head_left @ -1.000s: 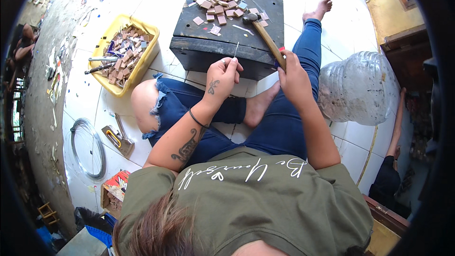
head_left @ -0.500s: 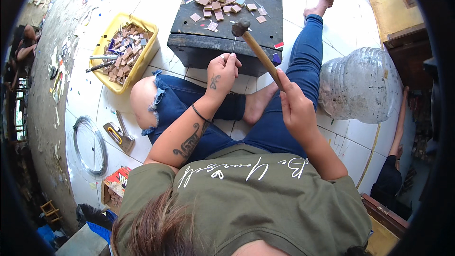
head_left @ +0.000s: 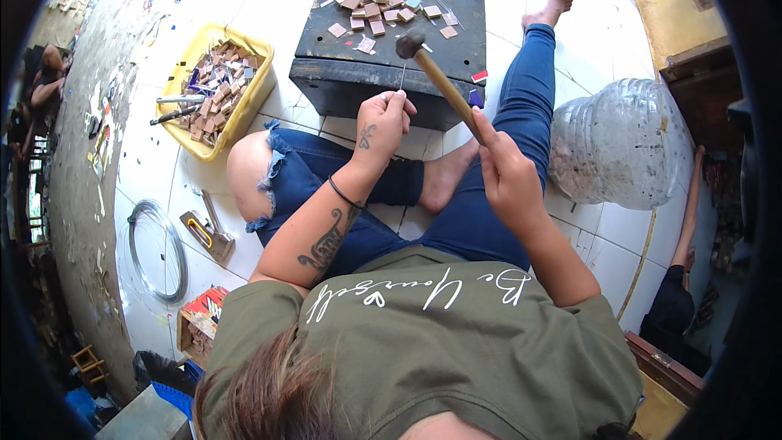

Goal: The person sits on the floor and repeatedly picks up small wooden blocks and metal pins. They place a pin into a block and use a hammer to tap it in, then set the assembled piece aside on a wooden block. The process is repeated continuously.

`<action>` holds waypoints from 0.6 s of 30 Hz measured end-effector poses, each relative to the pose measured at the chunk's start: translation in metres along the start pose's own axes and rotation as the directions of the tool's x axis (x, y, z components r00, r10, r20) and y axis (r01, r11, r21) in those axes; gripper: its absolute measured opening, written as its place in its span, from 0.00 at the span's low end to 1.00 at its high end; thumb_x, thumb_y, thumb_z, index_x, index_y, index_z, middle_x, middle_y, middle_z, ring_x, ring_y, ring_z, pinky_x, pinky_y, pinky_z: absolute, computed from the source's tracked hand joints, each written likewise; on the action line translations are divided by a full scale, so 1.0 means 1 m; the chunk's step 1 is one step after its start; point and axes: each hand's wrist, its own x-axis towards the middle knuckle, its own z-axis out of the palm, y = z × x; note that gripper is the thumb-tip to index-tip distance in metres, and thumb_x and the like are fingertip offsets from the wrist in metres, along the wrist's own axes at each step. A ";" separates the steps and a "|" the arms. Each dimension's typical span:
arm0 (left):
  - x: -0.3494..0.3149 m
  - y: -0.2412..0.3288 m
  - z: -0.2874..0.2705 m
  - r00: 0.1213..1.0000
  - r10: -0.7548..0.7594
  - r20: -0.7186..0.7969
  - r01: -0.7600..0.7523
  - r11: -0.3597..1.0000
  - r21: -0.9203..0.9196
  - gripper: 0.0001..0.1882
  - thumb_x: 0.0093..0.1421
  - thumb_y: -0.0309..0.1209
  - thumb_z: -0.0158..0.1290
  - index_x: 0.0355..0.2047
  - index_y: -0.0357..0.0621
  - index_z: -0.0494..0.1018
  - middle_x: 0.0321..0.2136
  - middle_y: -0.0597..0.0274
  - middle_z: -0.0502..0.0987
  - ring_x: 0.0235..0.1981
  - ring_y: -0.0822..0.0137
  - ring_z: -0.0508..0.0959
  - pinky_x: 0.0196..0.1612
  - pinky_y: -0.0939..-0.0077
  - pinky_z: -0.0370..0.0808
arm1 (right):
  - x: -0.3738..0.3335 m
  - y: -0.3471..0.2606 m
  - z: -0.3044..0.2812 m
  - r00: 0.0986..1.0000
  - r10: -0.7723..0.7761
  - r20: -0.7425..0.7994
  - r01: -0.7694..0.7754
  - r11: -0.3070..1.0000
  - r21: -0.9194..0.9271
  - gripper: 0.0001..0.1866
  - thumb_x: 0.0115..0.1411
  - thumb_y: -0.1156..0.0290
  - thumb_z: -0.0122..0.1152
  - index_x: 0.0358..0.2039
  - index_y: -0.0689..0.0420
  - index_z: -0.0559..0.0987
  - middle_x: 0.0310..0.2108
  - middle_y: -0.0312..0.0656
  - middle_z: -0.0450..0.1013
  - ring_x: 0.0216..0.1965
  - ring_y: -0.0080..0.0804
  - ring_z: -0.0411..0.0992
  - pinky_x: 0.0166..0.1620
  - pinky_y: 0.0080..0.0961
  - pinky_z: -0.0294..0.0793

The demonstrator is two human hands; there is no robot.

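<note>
My right hand [head_left: 511,173] is wrapped round the wooden handle of a hammer [head_left: 446,88]. The dark hammer head hangs over the near edge of a black box [head_left: 358,73]. My left hand [head_left: 384,124] is closed in a pinch on a thin metal wire [head_left: 402,76], which points away from me toward the box's near edge, just left of the hammer head. Whether the wire's far tip touches the box, I cannot tell. On the box top lies a heap of small square wooden tiles [head_left: 377,2], with several wire pieces [head_left: 444,10] beside it.
A yellow basin [head_left: 265,73] of small tiles and two pens [head_left: 177,99] stands at left. Below it lie a coil of wire [head_left: 177,265], a staple gun [head_left: 205,236] and an open carton [head_left: 198,326]. A large clear plastic bottle [head_left: 623,147] lies at right. Other people's limbs show at both edges.
The hammer head has shifted very slightly left, and my right hand with it. My left hand keeps its pinch on the wire in nearly the same place.
</note>
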 end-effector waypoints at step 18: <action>-0.030 0.015 -0.014 0.973 0.078 0.217 -0.101 0.990 0.100 0.16 0.70 0.33 0.45 0.27 0.39 0.76 0.15 0.71 0.69 0.18 0.82 0.66 0.23 0.84 0.62 | 0.039 0.014 0.016 0.926 -0.161 -0.340 0.066 0.960 -0.273 0.23 0.58 0.69 0.62 0.55 0.56 0.75 0.39 0.44 0.72 0.47 0.42 0.69 0.49 0.38 0.67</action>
